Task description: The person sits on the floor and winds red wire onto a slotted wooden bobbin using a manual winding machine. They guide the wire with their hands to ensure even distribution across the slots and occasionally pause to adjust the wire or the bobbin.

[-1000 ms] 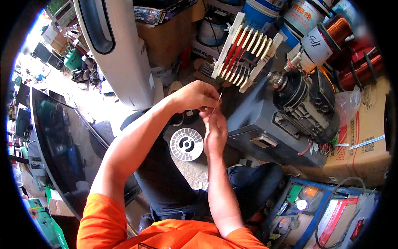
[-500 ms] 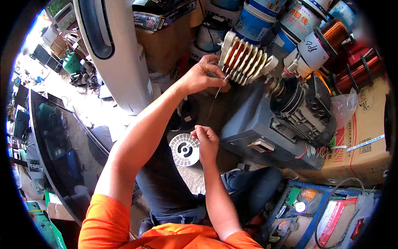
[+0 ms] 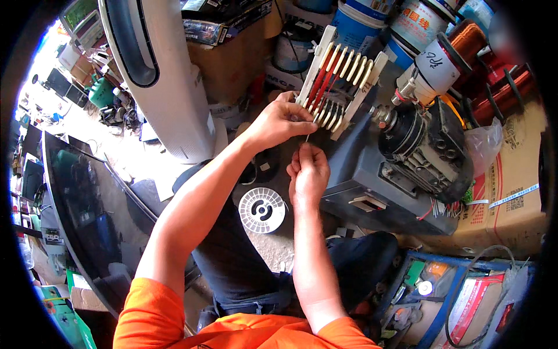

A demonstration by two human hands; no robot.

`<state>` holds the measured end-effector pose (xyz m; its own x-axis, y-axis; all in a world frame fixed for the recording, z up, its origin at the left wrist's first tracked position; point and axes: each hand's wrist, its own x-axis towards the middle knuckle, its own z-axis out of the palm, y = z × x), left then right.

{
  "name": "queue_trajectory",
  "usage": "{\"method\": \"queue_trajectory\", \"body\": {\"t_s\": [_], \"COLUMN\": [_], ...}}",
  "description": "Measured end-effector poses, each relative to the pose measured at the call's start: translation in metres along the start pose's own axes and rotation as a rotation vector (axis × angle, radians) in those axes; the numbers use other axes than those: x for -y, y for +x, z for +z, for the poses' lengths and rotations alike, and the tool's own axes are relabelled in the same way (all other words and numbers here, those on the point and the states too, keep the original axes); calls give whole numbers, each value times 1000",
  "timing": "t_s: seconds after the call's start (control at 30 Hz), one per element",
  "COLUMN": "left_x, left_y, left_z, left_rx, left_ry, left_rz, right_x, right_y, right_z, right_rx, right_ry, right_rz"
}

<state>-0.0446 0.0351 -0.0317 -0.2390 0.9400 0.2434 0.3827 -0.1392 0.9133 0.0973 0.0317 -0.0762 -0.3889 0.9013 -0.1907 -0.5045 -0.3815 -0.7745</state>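
A cream winding former (image 3: 350,67) with several slots carries red-brown copper wire (image 3: 321,87) in its left slots. It sits tilted beside the shaft end of a dark electric motor (image 3: 427,145). My left hand (image 3: 282,123) is closed at the former's lower left corner, thumb and fingers pinched by the wire's end; the exact grip is partly hidden. Just below, my right hand (image 3: 308,174) is closed in a pinch on a thin strand, which shows as a short pale line between both hands. Under my hands, a white wire spool (image 3: 261,210) lies near my knee.
The motor rests on a dark grey metal box (image 3: 372,186). Copper wire reels (image 3: 465,43) and paint-type buckets (image 3: 354,29) crowd the back right. A blue-edged tool tray (image 3: 444,299) stands at the lower right. To the left are a white tower appliance (image 3: 165,104) and a dark screen panel (image 3: 87,203).
My right hand has risen from beside the spool to just below my left hand. The former has turned to show its wound slots more openly, and the strand between my hands is shorter.
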Motion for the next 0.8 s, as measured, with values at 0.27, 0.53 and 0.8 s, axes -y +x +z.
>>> {"method": "queue_trajectory", "body": {"t_s": [0.27,0.53,0.8], "left_x": [-20,-30,-30], "left_y": [-24,-41,-44], "left_z": [-2,25,25], "left_rx": [-216,-229,-250], "left_ry": [-391,-458,-372], "left_rz": [-396,-427,-376], "right_x": [-6,-9,-11], "right_y": [-12,-15,-16], "right_z": [2,5,4], "right_rx": [-124,-147,-140], "right_ry": [-122,-176,-186], "right_rz": [-94,-83,-74]}}
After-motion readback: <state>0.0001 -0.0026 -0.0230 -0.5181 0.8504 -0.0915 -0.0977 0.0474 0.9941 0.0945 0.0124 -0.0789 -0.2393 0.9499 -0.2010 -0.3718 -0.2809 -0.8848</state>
